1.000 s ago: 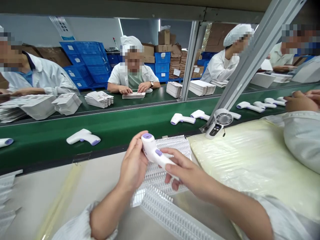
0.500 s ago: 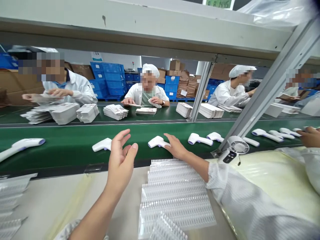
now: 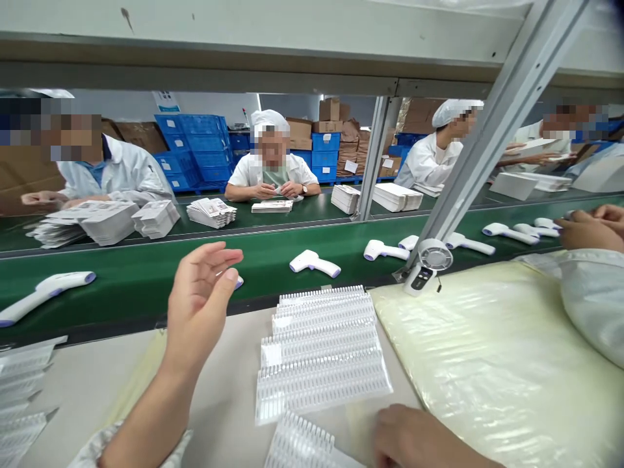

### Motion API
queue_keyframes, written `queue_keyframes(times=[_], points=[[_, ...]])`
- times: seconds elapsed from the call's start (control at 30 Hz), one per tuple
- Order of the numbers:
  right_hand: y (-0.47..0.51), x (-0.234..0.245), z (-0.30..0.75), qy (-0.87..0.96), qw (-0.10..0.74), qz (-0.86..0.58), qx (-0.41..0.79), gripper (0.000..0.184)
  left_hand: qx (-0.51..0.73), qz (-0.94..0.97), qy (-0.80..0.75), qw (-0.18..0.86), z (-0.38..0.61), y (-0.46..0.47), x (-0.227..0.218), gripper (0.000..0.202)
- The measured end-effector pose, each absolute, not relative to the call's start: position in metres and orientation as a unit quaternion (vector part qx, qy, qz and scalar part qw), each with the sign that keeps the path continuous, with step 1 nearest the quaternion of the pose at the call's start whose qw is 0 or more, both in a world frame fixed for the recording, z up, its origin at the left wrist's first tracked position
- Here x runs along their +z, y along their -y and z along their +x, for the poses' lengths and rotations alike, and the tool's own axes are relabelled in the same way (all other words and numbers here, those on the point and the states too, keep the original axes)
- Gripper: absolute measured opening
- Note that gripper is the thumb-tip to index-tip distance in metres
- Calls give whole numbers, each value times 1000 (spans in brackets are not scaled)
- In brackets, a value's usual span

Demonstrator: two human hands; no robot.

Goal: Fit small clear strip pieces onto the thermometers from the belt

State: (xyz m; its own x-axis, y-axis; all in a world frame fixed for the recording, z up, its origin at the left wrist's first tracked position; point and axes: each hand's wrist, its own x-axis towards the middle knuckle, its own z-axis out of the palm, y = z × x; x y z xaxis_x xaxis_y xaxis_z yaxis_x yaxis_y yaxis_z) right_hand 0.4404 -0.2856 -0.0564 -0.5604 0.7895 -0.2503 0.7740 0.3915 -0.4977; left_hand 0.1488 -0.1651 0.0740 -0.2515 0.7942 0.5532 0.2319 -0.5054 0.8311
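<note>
My left hand (image 3: 199, 296) is raised over the near edge of the green conveyor belt (image 3: 146, 273), fingers stretched and apart, holding nothing. Just behind it lies a white thermometer gun of which only the purple tip (image 3: 238, 281) shows. Another white thermometer gun (image 3: 314, 262) lies free on the belt, further right. My right hand (image 3: 414, 439) is low at the bottom edge, back up, beside the clear ribbed plastic trays (image 3: 322, 351); its fingers are hidden.
More thermometer guns lie along the belt (image 3: 46, 292) (image 3: 385, 249) (image 3: 507, 232). A small white fan (image 3: 431, 257) stands by a slanted metal post. A yellowish plastic sheet (image 3: 487, 351) covers the bench's right. A co-worker's hands (image 3: 585, 227) work at the right; people opposite handle leaflet stacks (image 3: 209, 211).
My right hand left the thermometer gun it had set on the belt and drew back to the bottom edge. My left hand shifted left, still open.
</note>
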Motion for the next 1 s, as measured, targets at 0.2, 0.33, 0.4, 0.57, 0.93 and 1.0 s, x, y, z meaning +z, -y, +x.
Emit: queue_keyframes(times=[0.2,0.33,0.4,0.57,0.93,1.0], points=[[272,14,428,817,38,-474,328,10,649,599,-421,208,149,174,76,36],[282,8,425,827,-11,-451,335,15,619,622,-428,216,154,176,76,32],[283,3,428,813,0,-460,357,13,606,631,-430,223,156,175,74,31],[247,10,443,807,39,-457,372,10,608,648,-403,220,158,173,71,31],[235,20,421,828,55,-469,303,15,589,705,-340,199,158,162,54,25],[229,21,412,824,42,-471,312,17,573,708,-357,208,158,161,51,21]])
